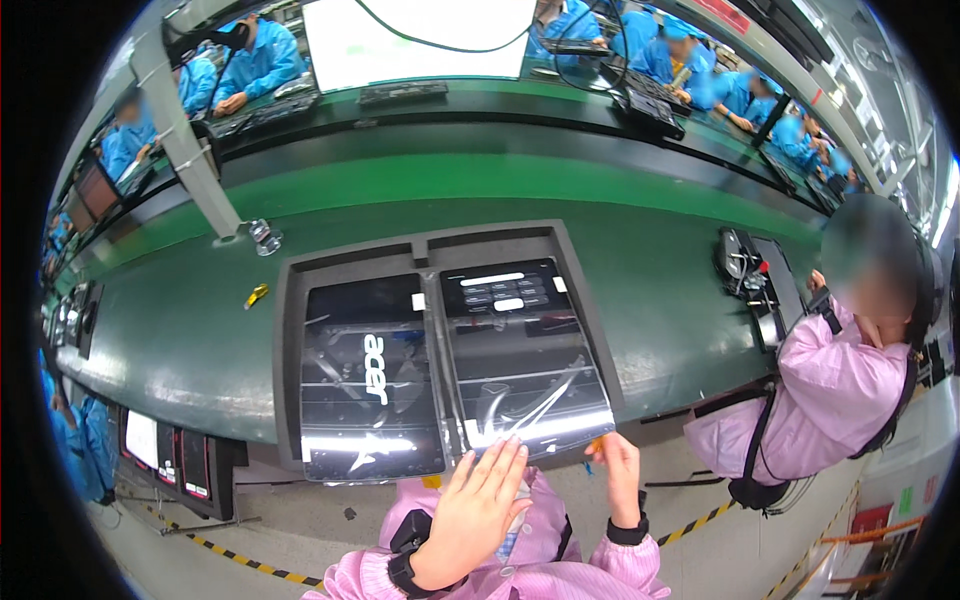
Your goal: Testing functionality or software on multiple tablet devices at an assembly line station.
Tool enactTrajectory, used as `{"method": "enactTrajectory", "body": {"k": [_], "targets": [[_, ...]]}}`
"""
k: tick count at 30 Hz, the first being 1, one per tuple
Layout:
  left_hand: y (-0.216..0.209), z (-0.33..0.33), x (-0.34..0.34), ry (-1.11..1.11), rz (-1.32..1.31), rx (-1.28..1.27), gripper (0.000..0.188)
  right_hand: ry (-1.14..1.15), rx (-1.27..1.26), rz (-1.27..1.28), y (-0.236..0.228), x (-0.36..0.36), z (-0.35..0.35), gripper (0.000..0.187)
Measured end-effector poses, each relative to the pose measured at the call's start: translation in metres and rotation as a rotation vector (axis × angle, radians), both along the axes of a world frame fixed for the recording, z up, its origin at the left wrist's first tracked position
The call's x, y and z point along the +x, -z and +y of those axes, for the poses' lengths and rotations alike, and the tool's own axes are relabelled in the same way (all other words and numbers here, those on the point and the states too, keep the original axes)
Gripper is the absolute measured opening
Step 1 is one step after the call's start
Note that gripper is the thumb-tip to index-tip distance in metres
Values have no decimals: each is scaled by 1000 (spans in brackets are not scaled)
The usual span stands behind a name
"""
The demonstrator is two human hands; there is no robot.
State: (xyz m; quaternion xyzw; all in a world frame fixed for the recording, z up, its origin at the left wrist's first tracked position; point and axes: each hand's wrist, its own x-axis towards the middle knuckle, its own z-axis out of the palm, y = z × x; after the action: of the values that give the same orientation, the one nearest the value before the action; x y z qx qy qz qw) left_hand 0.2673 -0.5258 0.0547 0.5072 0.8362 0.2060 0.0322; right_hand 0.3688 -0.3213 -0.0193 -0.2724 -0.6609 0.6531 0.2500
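A dark foam tray (288, 350) lies on the bench in front of me. It holds two glossy black panels side by side. The left panel (340, 345) bears white lettering. The right panel (500, 345) has pale rounded shapes printed near its far end and wrinkled clear film (540, 398) over its near half. My left hand (478, 512) lies flat with fingers stretched over the near edge of the right panel. At that panel's near right corner, my right hand (617, 470) is closed, fingers curled. A tiny orange-yellow bit (597, 443) shows by its fingertips; what they grip is unclear.
A yellow cutter (257, 296) and a small metal-and-clear object (264, 237) lie left of the tray. To the right, a person in pink (840, 350) sits by black equipment (750, 270). Across the bench stands a bright white screen (415, 45), with several workers in blue beyond.
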Motion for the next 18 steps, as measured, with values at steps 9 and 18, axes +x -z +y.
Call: {"method": "enactTrajectory", "body": {"k": [9, 18], "targets": [[-3, 3, 0, -17, 69, -118, 65, 51, 110, 14, 10, 14, -10, 36], [-17, -14, -15, -5, -33, -108, 67, -215, -267, -141, 23, 32, -55, 30]]}}
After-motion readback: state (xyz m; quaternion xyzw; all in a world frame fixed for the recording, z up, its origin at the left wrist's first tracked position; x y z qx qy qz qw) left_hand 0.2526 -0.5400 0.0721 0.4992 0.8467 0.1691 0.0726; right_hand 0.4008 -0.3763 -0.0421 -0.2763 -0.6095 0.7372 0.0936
